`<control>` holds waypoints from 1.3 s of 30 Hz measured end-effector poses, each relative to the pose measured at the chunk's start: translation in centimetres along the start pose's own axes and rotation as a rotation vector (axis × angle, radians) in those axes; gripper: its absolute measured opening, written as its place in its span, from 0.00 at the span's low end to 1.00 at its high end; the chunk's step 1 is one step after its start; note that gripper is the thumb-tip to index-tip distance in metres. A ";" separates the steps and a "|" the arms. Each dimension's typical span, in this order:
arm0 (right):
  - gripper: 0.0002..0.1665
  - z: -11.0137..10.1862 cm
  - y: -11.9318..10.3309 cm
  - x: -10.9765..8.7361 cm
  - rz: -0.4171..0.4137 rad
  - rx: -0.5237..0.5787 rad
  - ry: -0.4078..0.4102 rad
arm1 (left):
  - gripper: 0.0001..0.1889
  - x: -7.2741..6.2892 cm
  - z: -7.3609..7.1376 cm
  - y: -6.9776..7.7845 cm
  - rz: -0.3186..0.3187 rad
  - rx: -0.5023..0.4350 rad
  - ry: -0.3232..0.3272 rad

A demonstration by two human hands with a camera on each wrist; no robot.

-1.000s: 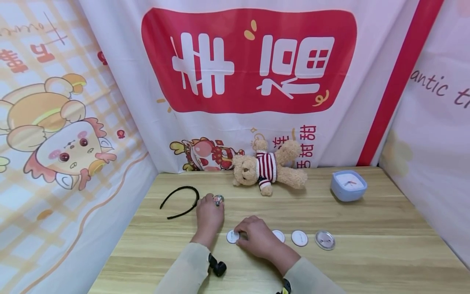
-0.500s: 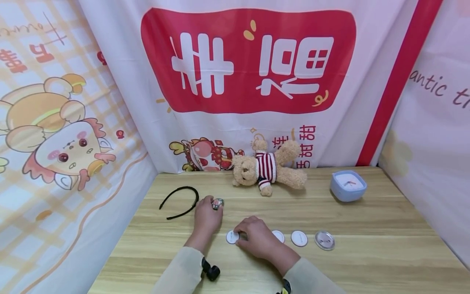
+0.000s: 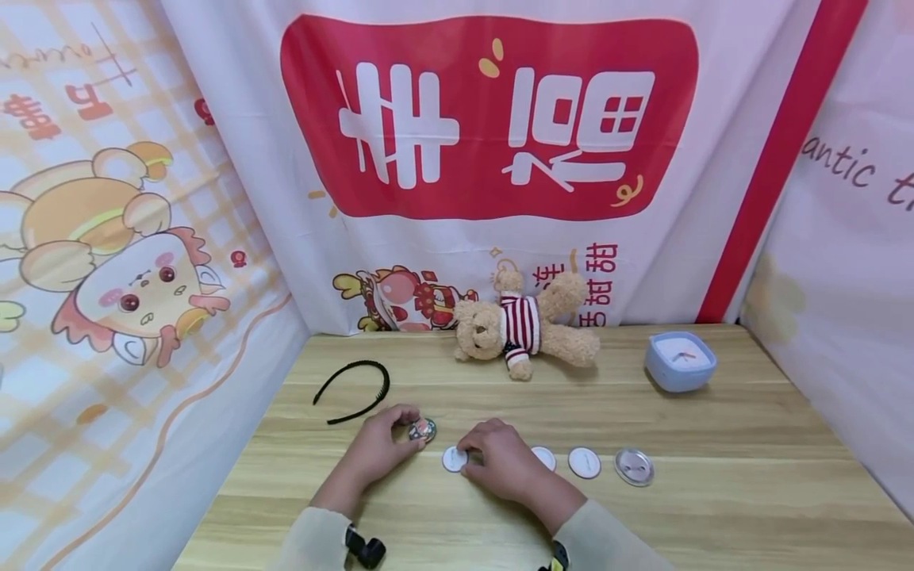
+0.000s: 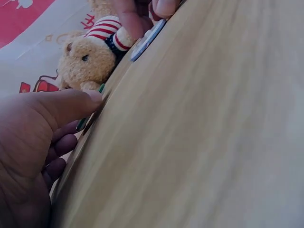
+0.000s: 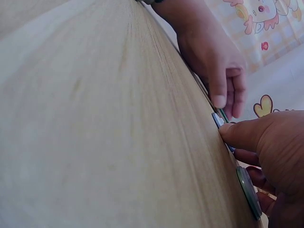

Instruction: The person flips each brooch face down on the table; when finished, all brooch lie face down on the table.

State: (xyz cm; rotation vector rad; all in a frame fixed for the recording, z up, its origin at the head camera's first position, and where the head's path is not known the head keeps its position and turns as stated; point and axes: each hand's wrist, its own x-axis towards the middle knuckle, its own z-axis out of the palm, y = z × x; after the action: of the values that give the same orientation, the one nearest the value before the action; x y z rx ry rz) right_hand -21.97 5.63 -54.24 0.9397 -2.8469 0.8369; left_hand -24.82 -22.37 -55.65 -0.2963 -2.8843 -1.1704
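Note:
In the head view my left hand [image 3: 381, 450] pinches a round button badge [image 3: 422, 430] with a colourful picture face, between thumb and fingers, low at the table. To its right my right hand [image 3: 504, 462] holds the edge of a white-backed button badge [image 3: 454, 459] lying on the table. Another white-backed badge [image 3: 545, 457] is partly hidden behind the right hand. In the left wrist view the left hand's badge [image 4: 90, 108] shows edge-on by the thumb. The right wrist view shows the right thumb on its badge [image 5: 217, 119], with another badge [image 5: 249, 193] below.
Further right lie a white-backed badge [image 3: 584, 462] and a silver-backed badge [image 3: 634, 467], roughly in line. A black headband [image 3: 385, 386] lies behind the left hand. A teddy bear [image 3: 520, 325] and a light-blue rounded box with a white face [image 3: 680, 362] stand along the back.
The left hand has moved toward the front with the picture badge, bringing it down near the right hand's badge. The right hand has stayed in place.

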 end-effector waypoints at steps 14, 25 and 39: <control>0.17 0.1 -0.1 -0.1 0.010 0.015 0.000 | 0.22 -2.7 -1.2 -0.8 0.084 0.029 -0.056; 0.16 0.2 -0.3 -0.1 -0.010 0.000 0.007 | 0.17 -3.2 -2.1 -1.4 0.113 -0.010 -0.121; 0.17 0.0 -0.1 -0.1 0.005 -0.003 -0.012 | 0.17 -3.0 -2.6 -1.7 0.174 0.018 -0.163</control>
State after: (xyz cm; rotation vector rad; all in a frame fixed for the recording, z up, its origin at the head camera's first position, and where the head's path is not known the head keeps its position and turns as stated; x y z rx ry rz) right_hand -21.85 5.59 -54.16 0.9418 -2.8609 0.8303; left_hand -22.32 -25.87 -55.22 -0.6571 -2.9278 -1.1408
